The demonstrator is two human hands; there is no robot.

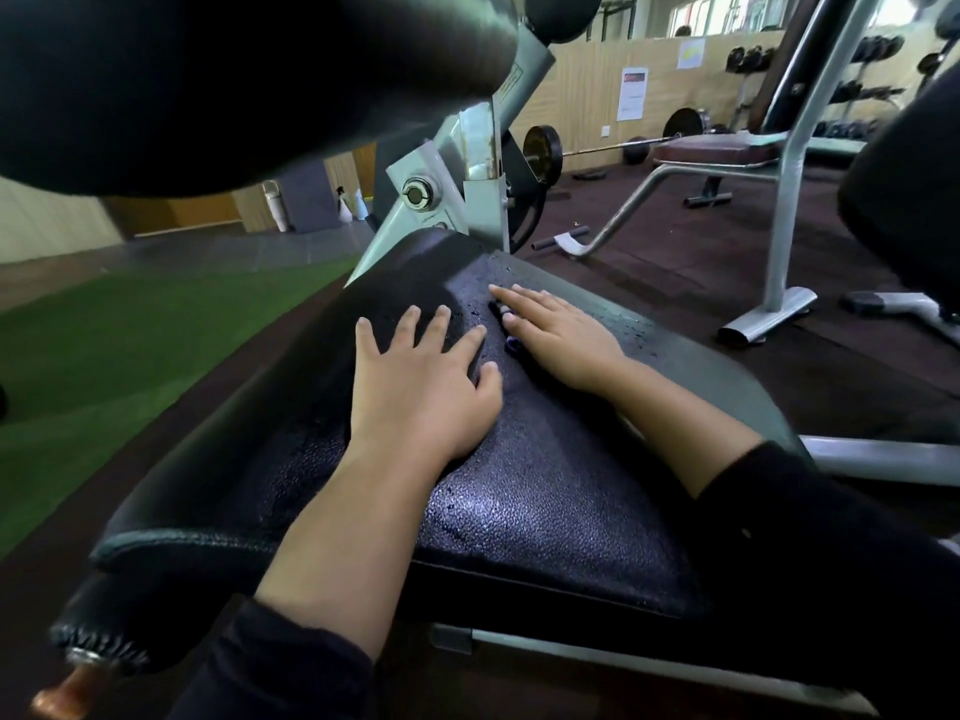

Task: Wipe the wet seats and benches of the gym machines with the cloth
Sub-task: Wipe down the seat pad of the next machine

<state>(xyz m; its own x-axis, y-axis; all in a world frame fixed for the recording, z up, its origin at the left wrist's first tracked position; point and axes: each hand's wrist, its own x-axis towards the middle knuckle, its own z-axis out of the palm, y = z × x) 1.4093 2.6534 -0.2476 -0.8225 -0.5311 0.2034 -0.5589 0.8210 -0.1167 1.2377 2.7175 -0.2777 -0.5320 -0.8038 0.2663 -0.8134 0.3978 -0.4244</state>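
— Where was the cloth (514, 346) just then?

— Nearly all hidden. Only a small dark blue fold peeped out at the thumb side of the right hand (558, 337), which lay flat over it on the black padded seat (545, 491). The fingers were straight and close together, pressing down, pointing toward about eleven o'clock.

— And the other grip?

— The left hand (423, 379) rested palm down just beside it, at its nine o'clock, fingers spread wide on the bare pad and holding nothing. Its thumb almost touched the cloth's edge.

— Which hand would have done the wiping, would you say?

— The right, I judged; the cloth sat under it already. The water droplets (618, 327) lay mostly around and beyond that hand, from twelve to three o'clock, along the far right edge of the surface. The pad's long axis ran from near the person away toward the machine's grey frame (480, 148) at twelve, so a stroke along it, outward and to the right, looked like what remained.

— Any writing you could make out?

— A sticker on the frame and white notices (632, 93) on the wooden wall at one o'clock, all too small or blurred to read. A barbell (597, 148) lay on the floor below them, and a brown bench (711, 150) stood beyond.
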